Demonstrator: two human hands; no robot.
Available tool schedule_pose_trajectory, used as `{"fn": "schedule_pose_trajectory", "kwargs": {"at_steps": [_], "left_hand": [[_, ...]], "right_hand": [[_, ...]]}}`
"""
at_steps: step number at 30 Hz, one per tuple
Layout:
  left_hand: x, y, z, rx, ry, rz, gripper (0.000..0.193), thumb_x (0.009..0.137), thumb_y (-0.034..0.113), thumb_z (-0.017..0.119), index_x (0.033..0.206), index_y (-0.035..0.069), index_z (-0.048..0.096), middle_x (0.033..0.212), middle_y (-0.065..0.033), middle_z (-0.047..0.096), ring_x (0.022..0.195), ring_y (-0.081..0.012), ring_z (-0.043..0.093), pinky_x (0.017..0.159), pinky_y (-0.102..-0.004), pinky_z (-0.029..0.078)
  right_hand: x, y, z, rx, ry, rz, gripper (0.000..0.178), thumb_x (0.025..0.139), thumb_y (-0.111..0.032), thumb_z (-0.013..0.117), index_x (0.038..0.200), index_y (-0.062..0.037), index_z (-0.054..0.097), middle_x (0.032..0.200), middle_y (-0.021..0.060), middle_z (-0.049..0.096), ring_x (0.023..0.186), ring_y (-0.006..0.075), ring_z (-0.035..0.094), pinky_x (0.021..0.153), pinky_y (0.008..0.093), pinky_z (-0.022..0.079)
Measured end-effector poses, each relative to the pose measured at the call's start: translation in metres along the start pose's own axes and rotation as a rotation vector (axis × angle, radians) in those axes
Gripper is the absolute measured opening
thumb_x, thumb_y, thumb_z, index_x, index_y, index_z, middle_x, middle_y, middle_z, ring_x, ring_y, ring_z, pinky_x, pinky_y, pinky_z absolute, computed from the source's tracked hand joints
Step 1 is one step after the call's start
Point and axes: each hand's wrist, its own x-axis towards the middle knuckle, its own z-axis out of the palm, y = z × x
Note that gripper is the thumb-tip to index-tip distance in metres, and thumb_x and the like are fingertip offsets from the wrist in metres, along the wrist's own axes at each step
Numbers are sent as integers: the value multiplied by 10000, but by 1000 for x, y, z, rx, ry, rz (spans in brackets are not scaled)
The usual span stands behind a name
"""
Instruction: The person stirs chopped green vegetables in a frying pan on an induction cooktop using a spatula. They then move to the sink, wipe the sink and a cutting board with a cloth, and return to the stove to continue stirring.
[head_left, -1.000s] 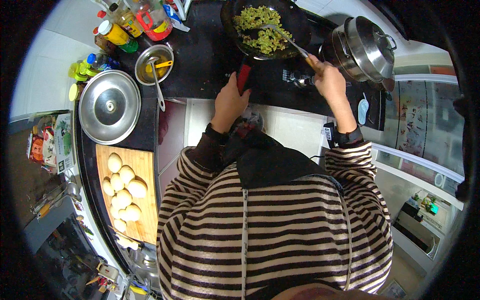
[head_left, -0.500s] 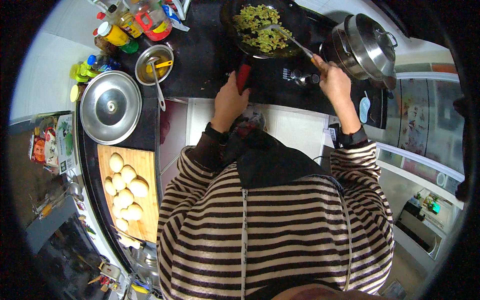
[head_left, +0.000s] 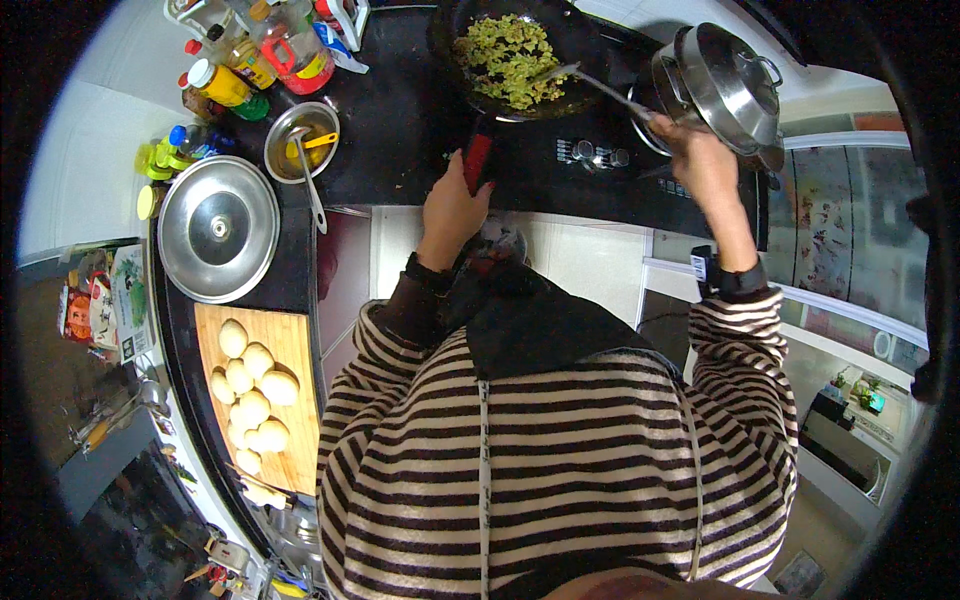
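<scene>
- The chopped green food (head_left: 508,62) is in the black wok (head_left: 583,40).
- The metal spatula (head_left: 610,87) pokes its right side. Pushing too hard could spill bits over the rim.
- The left hand (head_left: 453,212) reaches forward, fingers curled round the wok's red handle (head_left: 479,160). If they slip, the wok could tip.
- The right hand (head_left: 706,165) reaches forward too, fingers wrapped around the spatula. Swinging wide could bump the steel pot (head_left: 735,90) beside it.
</scene>
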Motion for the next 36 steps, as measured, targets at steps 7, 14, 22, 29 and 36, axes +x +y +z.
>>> {"fn": "schedule_pose_trajectory", "kwargs": {"at_steps": [7,14,22,29,36], "left_hand": [[1,6,-5,15,-37,-40,702,796,263,692,1365,-7,383,1023,-270,638,947,-439,613,799,-472,498],[0,5,-6,9,-32,-30,714,792,268,711,1362,-14,387,1061,-267,635,966,-428,619,818,-455,500],[1,1,-3,22,-35,-31,728,780,277,715,1360,-16,388,1076,-261,631,979,-423,615,824,-449,501],[-2,1,-4,-35,1,8,675,790,239,681,1344,-18,396,1006,-282,633,927,-453,604,782,-480,494],[0,-1,-1,14,6,19,693,790,257,680,1358,-8,384,1000,-272,640,923,-447,611,786,-488,496]], "right_hand": [[-8,-26,26,206,-5,-7,530,738,-27,595,1215,-258,616,902,164,662,803,355,654,705,448,533],[-9,-15,21,329,-17,-3,569,749,-35,591,1258,-288,586,919,180,662,837,359,649,728,468,519],[1,-27,42,270,-12,-29,582,739,-36,591,1261,-291,583,885,191,660,841,369,643,740,465,520],[3,-12,46,362,52,76,556,734,-44,611,1238,-278,606,969,172,663,875,371,640,768,452,519],[9,-20,40,374,67,117,600,746,-29,601,1277,-306,567,986,189,651,906,373,632,791,438,510]]}}
